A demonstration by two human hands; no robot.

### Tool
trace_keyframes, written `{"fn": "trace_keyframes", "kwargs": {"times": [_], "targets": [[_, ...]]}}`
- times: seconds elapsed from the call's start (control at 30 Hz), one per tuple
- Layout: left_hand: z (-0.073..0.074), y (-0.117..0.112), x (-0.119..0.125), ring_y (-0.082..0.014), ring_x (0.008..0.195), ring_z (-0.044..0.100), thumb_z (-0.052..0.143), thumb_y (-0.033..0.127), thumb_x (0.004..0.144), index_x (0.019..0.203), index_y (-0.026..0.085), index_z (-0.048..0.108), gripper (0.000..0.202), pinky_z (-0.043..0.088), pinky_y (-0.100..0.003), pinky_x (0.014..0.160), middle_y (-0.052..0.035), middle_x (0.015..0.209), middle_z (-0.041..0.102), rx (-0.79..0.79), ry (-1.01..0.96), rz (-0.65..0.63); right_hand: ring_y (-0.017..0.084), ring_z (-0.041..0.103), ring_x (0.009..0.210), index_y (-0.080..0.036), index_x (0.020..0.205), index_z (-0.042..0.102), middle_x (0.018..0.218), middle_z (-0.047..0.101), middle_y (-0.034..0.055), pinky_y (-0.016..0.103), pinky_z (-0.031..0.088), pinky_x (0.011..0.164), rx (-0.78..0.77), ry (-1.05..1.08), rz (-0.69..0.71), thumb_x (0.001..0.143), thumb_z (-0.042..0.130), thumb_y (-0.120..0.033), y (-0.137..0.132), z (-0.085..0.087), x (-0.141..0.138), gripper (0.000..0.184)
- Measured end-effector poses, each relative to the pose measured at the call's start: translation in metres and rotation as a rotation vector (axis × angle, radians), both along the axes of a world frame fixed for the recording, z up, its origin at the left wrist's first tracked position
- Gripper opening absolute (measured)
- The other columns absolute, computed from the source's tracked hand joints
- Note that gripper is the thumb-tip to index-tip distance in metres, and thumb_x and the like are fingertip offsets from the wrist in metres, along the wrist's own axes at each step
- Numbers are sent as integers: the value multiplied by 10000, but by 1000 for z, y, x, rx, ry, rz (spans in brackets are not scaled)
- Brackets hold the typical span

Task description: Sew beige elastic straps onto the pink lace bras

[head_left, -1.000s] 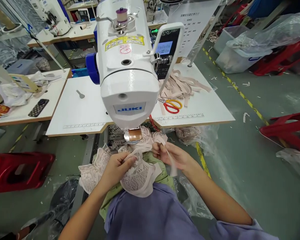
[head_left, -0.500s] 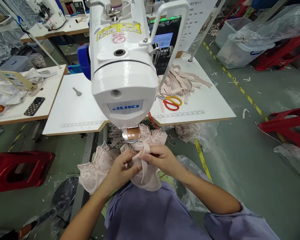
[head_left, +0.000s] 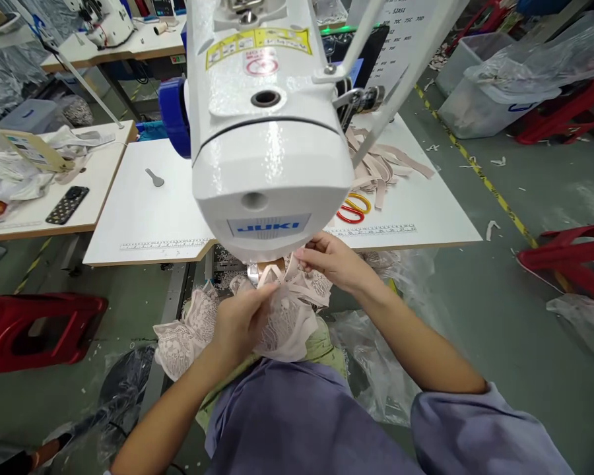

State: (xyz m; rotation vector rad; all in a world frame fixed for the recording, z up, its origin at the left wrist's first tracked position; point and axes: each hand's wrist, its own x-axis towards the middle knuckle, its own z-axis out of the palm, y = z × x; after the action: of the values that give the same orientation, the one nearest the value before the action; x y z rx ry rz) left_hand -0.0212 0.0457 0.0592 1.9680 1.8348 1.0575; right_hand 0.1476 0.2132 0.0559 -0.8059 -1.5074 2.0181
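Note:
A pale pink lace bra [head_left: 282, 323] hangs over my lap in front of the sewing machine [head_left: 272, 178]. My left hand [head_left: 242, 320] is closed on the bra's edge near a folded strap end. Up by the machine's needle area, my right hand [head_left: 331, 262] pinches a pale pink strap [head_left: 291, 269] between thumb and fingers. The machine head hides the needle and part of the strap. More lace cups [head_left: 188, 333] lie to the left of my left hand.
On the white table [head_left: 143, 204] lie a small grey tool [head_left: 154, 177], red and yellow scissors [head_left: 354, 208] and a heap of pink straps [head_left: 386, 161]. A phone [head_left: 68, 204] rests on the left table. Red stools [head_left: 44, 330] stand on the floor.
My right hand has moved up and forward to the machine with the strap, away from my left hand. The machine appears larger and closer as my head has shifted.

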Motion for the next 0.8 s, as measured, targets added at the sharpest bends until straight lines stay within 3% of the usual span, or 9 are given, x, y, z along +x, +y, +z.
{"fn": "trace_keyframes", "kwargs": {"times": [0.1, 0.17, 0.27, 0.37, 0.63, 0.8], "targets": [[9, 7, -4, -163, 934, 741, 507, 235, 957, 1162, 192, 706, 289, 572, -226, 778, -58, 1094, 779, -180, -156, 92, 102, 511, 569, -185, 814, 610, 682, 590, -20, 244, 435, 535, 165, -89, 61, 737, 748, -356, 15, 4, -10, 233], [12, 10, -4, -183, 1039, 722, 516, 257, 952, 1149, 198, 719, 289, 574, -253, 871, -54, 1150, 763, -246, -214, 114, 124, 507, 579, -191, 790, 591, 662, 579, -16, 268, 432, 538, 307, -151, -7, 729, 730, -345, 19, 3, -20, 216], [17, 11, -3, -198, 1072, 713, 510, 277, 951, 1151, 207, 722, 300, 580, -282, 897, -48, 1162, 758, -317, -277, 125, 144, 494, 611, -209, 767, 564, 662, 552, -16, 292, 429, 571, 547, -192, -136, 745, 679, -299, 20, 1, -35, 148], [23, 8, -2, -212, 1067, 716, 506, 291, 952, 1169, 212, 715, 311, 597, -290, 848, -50, 1173, 753, -381, -311, 126, 157, 475, 635, -222, 671, 484, 649, 496, -13, 309, 434, 601, 726, -227, -146, 755, 622, -231, 18, -2, -44, 162], [32, 5, 1, -178, 855, 752, 484, 277, 959, 1197, 192, 700, 333, 579, -256, 712, -59, 1087, 782, -421, -297, 50, 185, 481, 709, -219, 720, 505, 727, 484, 11, 333, 464, 638, 894, -341, -148, 751, 624, -203, 18, -12, -47, 124], [35, 15, 0, -197, 992, 737, 481, 257, 952, 1183, 185, 712, 334, 578, -259, 796, -52, 1115, 774, -382, -256, 64, 163, 431, 653, -216, 717, 521, 702, 453, 0, 301, 392, 570, 937, -370, -134, 734, 654, -225, 25, -23, -50, 135]]}}
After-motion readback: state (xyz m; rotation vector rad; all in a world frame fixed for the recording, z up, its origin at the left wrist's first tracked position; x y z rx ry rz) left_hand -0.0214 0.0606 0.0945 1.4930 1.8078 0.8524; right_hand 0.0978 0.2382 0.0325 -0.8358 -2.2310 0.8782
